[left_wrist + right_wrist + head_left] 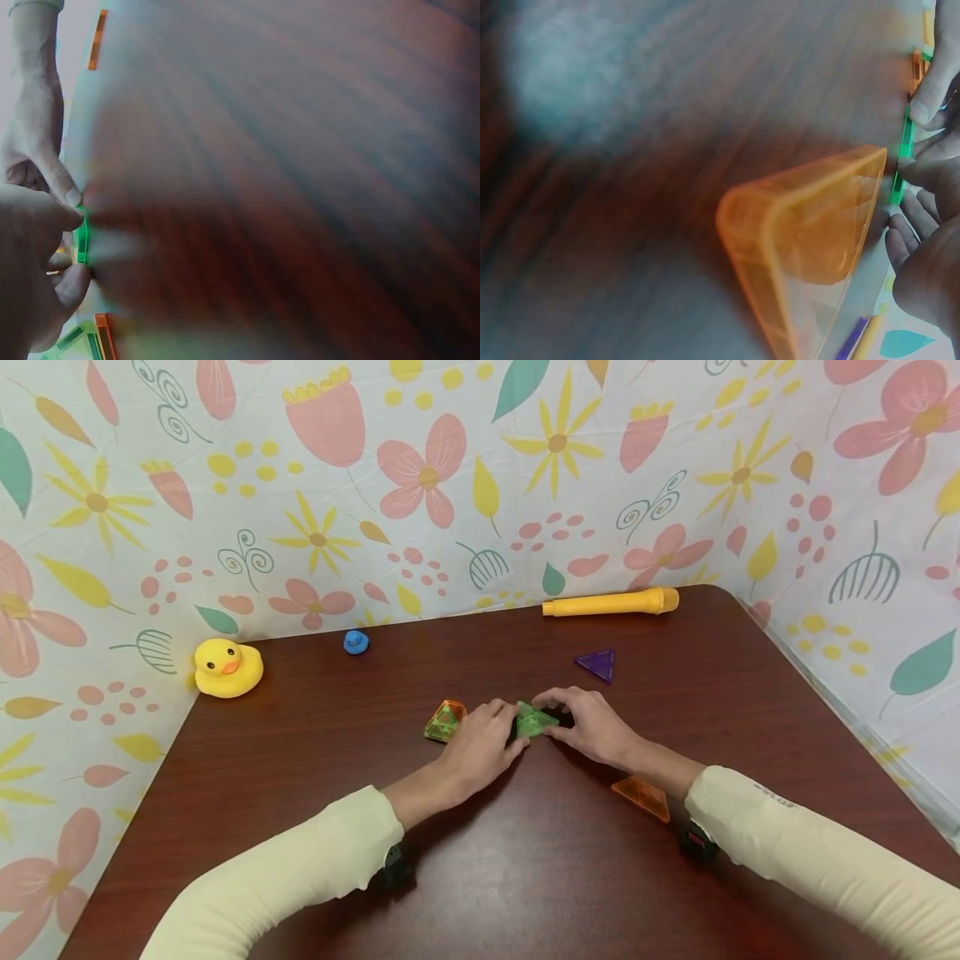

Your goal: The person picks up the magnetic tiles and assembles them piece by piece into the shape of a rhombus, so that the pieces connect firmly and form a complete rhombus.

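Note:
At the middle of the table lies a translucent green triangular magnetic tile [535, 720], with a hand on either side. My left hand [480, 747] pinches its left side between thumb and fingers; in the left wrist view the green tile [82, 238] appears edge-on at the fingertips. From the right, my right hand [596, 727] holds the tile's other side with thumb and index finger. Just left of my left hand sits an orange tile [454, 704] together with a yellow-green triangle tile [444, 723]. Beneath my right forearm lies another orange tile [643, 798], large in the right wrist view.
A purple triangle tile [597, 665] lies beyond my right hand. Along the back stand a yellow toy microphone [611, 603], a small blue duck [356, 642] and a larger yellow duck [228, 668]. Flower-patterned cloth [480, 485] borders the brown table [517, 877].

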`<state>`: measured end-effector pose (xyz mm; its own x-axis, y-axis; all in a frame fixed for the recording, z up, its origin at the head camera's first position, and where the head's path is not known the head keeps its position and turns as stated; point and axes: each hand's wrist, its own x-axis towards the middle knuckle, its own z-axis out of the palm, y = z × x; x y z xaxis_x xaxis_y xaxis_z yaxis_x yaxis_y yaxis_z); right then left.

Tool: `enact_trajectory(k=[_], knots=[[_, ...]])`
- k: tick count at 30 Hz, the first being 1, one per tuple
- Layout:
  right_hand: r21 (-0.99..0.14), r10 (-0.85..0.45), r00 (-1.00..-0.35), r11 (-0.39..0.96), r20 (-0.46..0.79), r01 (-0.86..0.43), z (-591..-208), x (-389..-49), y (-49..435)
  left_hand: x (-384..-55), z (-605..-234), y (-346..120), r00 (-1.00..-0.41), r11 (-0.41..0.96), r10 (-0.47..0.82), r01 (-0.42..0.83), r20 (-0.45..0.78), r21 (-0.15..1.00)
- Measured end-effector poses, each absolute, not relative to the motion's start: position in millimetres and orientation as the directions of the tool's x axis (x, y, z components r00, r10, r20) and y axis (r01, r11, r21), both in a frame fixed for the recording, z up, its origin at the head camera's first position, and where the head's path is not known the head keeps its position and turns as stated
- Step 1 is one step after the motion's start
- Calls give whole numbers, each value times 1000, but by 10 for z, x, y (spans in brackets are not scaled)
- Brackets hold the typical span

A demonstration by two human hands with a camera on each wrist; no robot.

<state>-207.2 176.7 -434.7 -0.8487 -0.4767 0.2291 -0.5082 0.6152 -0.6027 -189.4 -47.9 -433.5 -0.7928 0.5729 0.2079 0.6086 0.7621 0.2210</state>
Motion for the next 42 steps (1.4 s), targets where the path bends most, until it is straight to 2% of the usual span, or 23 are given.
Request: enact_trajectory(k=[3, 7, 20, 26, 34, 42], knots=[[-591, -477, -847, 622, 233, -513, -4343, -2088, 1769, -1851, -4355, -485, -765, 760, 600, 636, 234, 130], [-592, -482, -844, 618, 234, -517, -4336, -2106, 1769, -1820, -4366, -494, -752, 758, 607, 645, 256, 99], [-628, -510, -834, 584, 210, -515, -4292, -2134, 1829, -1822, -4388, -496, -743, 753, 602, 650, 291, 103], [-629, -454, -857, 599, 242, -495, -4215, -2196, 1954, -1821, -4431, -469, -737, 749, 615, 657, 280, 85], [-628, -334, -917, 671, 218, -394, -4127, -2409, 2224, -1801, -4474, -477, -722, 736, 628, 672, 291, 79], [-571, -228, -971, 789, 71, -227, -4163, -2716, 2561, -1797, -4502, -459, -701, 730, 639, 682, 317, 37]])
